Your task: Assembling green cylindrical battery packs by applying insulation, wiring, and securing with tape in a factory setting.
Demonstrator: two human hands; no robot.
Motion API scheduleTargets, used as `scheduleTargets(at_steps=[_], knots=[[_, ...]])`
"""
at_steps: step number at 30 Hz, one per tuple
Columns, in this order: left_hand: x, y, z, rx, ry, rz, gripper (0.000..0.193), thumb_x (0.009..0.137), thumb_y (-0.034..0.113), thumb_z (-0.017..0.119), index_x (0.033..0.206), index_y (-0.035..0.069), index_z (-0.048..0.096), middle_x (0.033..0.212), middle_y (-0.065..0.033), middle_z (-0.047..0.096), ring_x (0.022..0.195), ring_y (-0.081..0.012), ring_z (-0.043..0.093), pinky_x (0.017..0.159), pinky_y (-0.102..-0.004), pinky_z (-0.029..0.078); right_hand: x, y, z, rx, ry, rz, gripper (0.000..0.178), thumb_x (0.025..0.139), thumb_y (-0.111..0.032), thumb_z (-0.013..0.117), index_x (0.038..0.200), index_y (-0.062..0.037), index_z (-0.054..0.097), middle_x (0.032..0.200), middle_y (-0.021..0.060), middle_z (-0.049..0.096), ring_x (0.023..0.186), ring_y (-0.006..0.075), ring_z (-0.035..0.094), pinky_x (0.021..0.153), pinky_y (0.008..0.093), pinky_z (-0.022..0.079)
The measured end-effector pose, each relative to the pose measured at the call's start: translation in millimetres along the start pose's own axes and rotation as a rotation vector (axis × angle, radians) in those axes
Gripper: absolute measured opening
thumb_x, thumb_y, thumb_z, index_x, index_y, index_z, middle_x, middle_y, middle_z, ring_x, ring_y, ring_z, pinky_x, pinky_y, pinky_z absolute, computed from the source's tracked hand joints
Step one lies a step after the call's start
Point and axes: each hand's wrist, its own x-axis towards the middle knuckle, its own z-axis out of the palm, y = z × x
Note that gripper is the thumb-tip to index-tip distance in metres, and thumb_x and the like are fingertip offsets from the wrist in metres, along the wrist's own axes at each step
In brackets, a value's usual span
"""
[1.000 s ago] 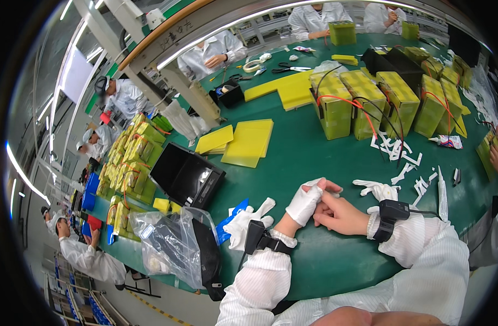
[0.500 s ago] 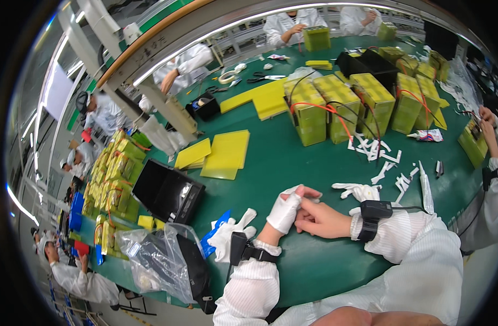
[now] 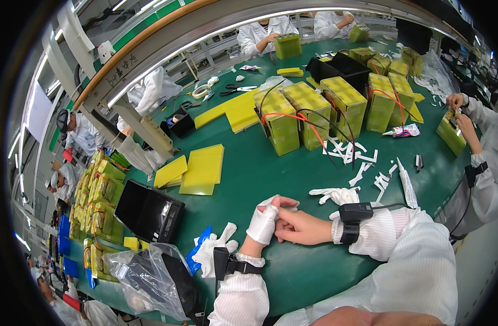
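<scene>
The left hand (image 3: 261, 224) is partly hidden by the right hand (image 3: 303, 226), so whether something lies between them, I cannot tell. A wrist box (image 3: 355, 212) covers part of the loose glove (image 3: 331, 193). At lower left, a worker (image 3: 100, 314) is cut off by the edge.

Striped white sleeves (image 3: 240, 299), black wrist boxes (image 3: 356, 212), seemingly fingerless white glove (image 3: 261, 224)

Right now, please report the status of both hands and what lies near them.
Left hand, partly gloved, touching bare right hand. No held thing visible. Loose white glove to the left, another glove beyond right hand, both on green table.
</scene>
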Motion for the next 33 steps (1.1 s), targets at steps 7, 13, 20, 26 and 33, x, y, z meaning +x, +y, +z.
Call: scheduleTargets(at_steps=[7, 13, 20, 26, 33], knots=[[0, -2, -1, 0.009, 0.008, -0.006, 0.063, 0.096, 0.056, 0.043, 0.104, -0.004, 0.061, 0.103, -0.0160, 0.064, 0.088, -0.0213, 0.062, 0.076, -0.0317, 0.053, 0, -1, 0, -0.012, -0.018, 0.012, 0.064, 0.095, -0.011, 0.052, 0.149, -0.0114, 0.019, 0.079, 0.0036, 0.059, 0.066, 0.0108, 0.055, 0.061, 0.0267, 0.045], [1, -2, -2, 0.006, 0.004, -0.003, 0.064, 0.096, 0.056, 0.043, 0.104, -0.005, 0.061, 0.104, -0.0163, 0.064, 0.088, -0.0216, 0.063, 0.077, -0.0318, 0.053, 0, 1, 1, 0.014, -0.015, 0.003, 0.066, 0.094, -0.011, 0.051, 0.151, -0.0138, 0.017, 0.079, 0.0034, 0.058, 0.066, 0.0107, 0.054, 0.062, 0.0264, 0.045], [2, -4, 0, 0.006, 0.014, 0.025, 0.064, 0.095, 0.058, 0.044, 0.103, -0.002, 0.064, 0.103, -0.0128, 0.066, 0.086, -0.0196, 0.064, 0.074, -0.0307, 0.054, -1, 2, 1, 0.016, -0.013, -0.022, 0.067, 0.094, -0.011, 0.051, 0.152, -0.0156, 0.018, 0.078, 0.0035, 0.057, 0.066, 0.0107, 0.053, 0.062, 0.0265, 0.045], [2, -7, -2, -0.015, 0.019, 0.005, 0.064, 0.095, 0.058, 0.044, 0.102, -0.003, 0.064, 0.102, -0.0127, 0.066, 0.086, -0.0194, 0.064, 0.074, -0.0307, 0.053, 0, 2, 0, 0.016, -0.015, -0.011, 0.066, 0.094, -0.011, 0.051, 0.151, -0.0141, 0.019, 0.078, 0.0037, 0.058, 0.065, 0.0113, 0.053, 0.062, 0.0271, 0.045], [-2, -5, -7, -0.030, 0.022, 0.031, 0.063, 0.096, 0.056, 0.044, 0.101, -0.005, 0.064, 0.100, -0.0144, 0.066, 0.086, -0.0202, 0.063, 0.075, -0.0310, 0.053, 4, 5, 6, -0.009, 0.003, -0.073, 0.066, 0.094, -0.011, 0.051, 0.151, -0.0137, 0.019, 0.079, 0.0037, 0.057, 0.066, 0.0115, 0.054, 0.061, 0.0276, 0.045]])
